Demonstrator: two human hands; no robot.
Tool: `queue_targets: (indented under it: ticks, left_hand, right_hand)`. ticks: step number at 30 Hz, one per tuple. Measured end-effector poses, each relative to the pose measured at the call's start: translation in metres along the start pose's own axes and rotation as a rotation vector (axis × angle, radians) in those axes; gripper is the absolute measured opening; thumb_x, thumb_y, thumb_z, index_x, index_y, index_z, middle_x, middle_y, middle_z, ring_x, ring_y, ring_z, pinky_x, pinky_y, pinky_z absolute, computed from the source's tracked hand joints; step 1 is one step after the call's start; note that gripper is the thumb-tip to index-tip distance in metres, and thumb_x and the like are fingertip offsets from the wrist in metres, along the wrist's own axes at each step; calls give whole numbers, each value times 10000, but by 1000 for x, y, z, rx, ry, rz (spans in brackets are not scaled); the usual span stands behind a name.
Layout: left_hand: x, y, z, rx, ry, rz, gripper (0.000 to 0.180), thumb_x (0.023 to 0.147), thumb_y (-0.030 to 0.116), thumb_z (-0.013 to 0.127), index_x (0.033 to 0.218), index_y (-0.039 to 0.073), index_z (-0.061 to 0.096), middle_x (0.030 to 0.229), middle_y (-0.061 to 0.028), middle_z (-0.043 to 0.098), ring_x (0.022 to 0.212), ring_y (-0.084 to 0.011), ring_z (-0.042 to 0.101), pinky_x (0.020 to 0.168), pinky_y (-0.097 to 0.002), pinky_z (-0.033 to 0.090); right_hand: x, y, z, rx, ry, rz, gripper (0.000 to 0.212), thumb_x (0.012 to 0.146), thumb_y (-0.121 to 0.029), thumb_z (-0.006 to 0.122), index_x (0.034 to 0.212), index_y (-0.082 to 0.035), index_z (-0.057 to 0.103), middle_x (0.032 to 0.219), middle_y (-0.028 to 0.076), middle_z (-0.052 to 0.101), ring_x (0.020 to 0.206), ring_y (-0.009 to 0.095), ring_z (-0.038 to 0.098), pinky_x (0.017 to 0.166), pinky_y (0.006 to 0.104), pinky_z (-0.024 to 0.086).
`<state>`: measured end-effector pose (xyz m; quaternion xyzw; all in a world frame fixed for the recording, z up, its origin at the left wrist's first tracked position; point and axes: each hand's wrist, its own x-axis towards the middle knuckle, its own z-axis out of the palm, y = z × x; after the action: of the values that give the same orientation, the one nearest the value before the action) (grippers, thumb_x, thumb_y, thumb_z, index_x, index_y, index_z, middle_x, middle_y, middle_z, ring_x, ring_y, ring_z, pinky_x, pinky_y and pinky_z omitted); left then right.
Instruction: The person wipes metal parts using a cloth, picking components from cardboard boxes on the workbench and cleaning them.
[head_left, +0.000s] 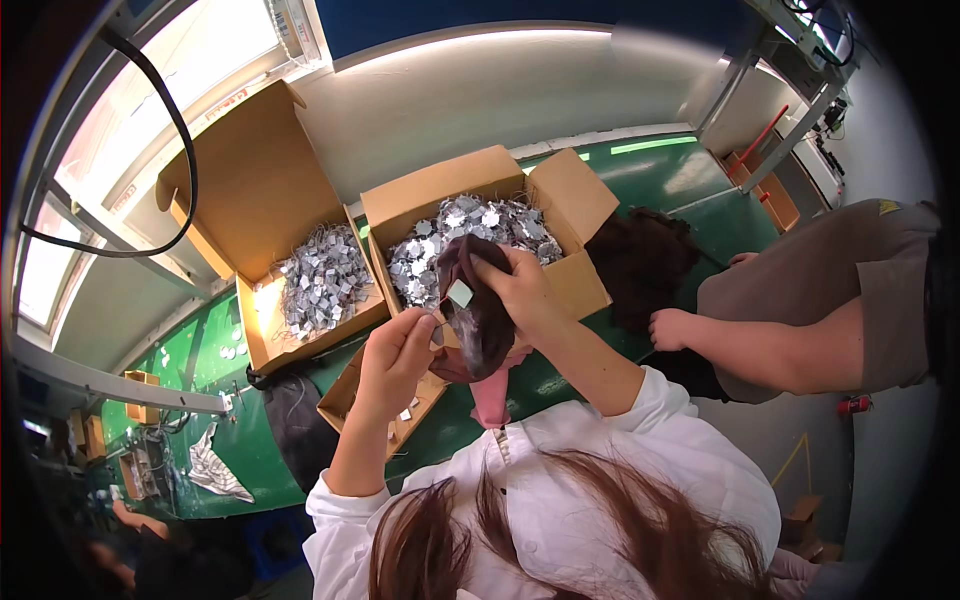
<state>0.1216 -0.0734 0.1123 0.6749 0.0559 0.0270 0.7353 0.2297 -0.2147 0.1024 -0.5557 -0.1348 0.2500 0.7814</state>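
My right hand (521, 290) grips a dark maroon cloth piece (482, 335), holding it up by its top in front of me. A small pale green square tag (460, 293) lies against the cloth. My left hand (396, 355) is closed in a pinch at the cloth's left side; a small grey bit shows at its fingertips, too small to name. Below the cloth hangs a pink strip of fabric (491, 398). Just beyond my hands stands an open cardboard box (440, 185) heaped with grey flower-shaped tags (510, 222).
To the left, another open carton (265, 150) holds small grey square tags (325, 280). A shallow box (345, 392) sits under my left forearm, beside black fabric (296, 420). Dark cloth (645, 262) is piled at right, near a co-worker's hand (672, 329). Striped cloth (215, 467) lies on the green table (258, 470).
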Motion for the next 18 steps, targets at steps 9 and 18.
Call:
queue_targets:
  ticks: [9, 18]
  left_hand:
    - [5, 13, -33, -241, -298, -157, 251, 907, 190, 400, 711, 37, 433, 537, 86, 242, 434, -10, 199, 381, -183, 153]
    - [17, 27, -35, -22, -291, -202, 210, 890, 177, 429, 775, 11, 489, 566, 58, 341, 453, -18, 261, 398, -176, 207]
  right_hand:
    - [-2, -9, -28, 184, -210, 66, 245, 856, -179, 494, 1026, -5, 523, 865, 44, 581, 768, 93, 557, 654, 222, 472]
    - [-9, 2, -9, -281, -520, 167, 241, 751, -90, 605, 970, -4, 555, 874, 44, 592, 786, 96, 544, 734, 241, 435]
